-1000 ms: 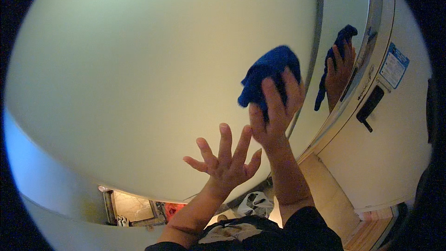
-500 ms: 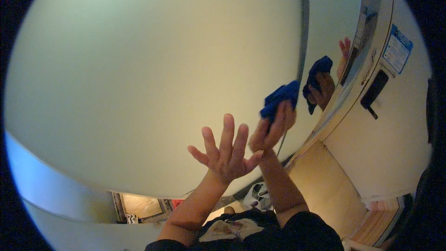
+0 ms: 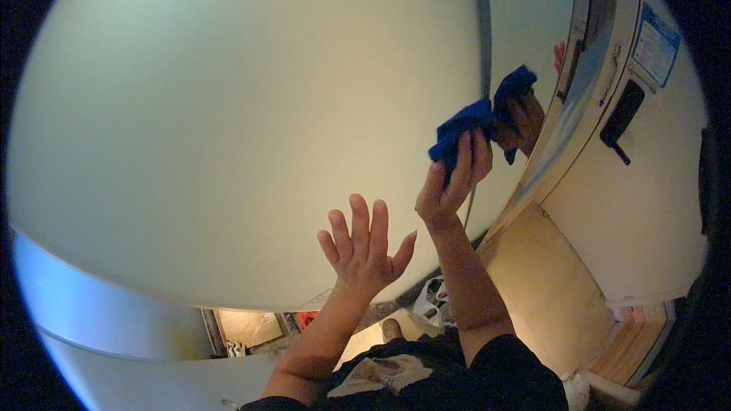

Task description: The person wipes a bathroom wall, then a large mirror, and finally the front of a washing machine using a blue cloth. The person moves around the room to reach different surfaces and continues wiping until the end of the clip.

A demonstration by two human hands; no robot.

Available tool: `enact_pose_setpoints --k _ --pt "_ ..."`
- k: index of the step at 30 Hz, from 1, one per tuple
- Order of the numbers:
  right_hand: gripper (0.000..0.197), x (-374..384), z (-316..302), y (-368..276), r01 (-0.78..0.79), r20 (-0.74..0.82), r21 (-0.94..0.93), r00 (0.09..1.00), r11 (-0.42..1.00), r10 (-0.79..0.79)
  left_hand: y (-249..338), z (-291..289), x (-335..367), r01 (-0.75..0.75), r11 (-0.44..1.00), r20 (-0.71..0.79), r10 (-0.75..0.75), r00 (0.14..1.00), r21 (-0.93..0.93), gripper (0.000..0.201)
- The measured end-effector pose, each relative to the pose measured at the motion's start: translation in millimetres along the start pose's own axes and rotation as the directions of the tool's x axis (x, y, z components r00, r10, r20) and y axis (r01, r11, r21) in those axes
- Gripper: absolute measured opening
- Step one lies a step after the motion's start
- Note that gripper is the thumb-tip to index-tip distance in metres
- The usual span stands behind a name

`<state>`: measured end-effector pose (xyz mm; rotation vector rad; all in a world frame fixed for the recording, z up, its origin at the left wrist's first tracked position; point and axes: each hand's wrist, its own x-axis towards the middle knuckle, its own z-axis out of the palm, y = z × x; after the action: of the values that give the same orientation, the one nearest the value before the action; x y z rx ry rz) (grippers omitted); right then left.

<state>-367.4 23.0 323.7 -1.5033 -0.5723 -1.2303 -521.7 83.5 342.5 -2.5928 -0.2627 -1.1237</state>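
A large pale, smooth panel (image 3: 228, 129) fills most of the view in front of me. My left hand (image 3: 364, 251) has its fingers spread at the panel's lower part and holds nothing; whether the palm touches the surface, I cannot tell. To its right and higher up, my right hand (image 3: 455, 179) grips a bunched blue cloth (image 3: 463, 125). That cloth is at the panel's right side, by a dark vertical strip (image 3: 483, 30). Beyond the strip, a glossy surface (image 3: 525, 15) mirrors the cloth and the hand.
A white door (image 3: 594, 205) with a black lever handle (image 3: 624, 118) and a blue-and-white label (image 3: 655, 46) stands at the right. Below are a white plastic bag (image 3: 432, 301), a shoe (image 3: 391, 329) and a tan floor (image 3: 544, 289). A bluish surface (image 3: 99, 297) lies at lower left.
My right hand has moved up a little with the blue cloth. My left hand has shifted slightly, its fingers a bit closer together. The view has turned slightly.
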Motion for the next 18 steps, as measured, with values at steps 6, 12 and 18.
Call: enact_pose_setpoints --k 6,12,18 --pt "0.045 -62 4 -11 -0.344 -0.078 0.016 0.936 0.939 0.344 3 3 4 0.004 0.999 -0.047 -0.002 0.999 0.04 0.075" --pt "0.041 -73 6 -50 -0.202 -0.035 0.051 0.978 0.978 0.204 -1 7 2 -0.02 1.0 -0.062 0.021 0.998 0.019 0.075" --pt "0.038 -29 4 -19 0.042 -0.041 0.068 0.998 0.997 -0.039 2 0 4 0.022 1.0 0.01 -0.022 1.0 0.001 0.075"
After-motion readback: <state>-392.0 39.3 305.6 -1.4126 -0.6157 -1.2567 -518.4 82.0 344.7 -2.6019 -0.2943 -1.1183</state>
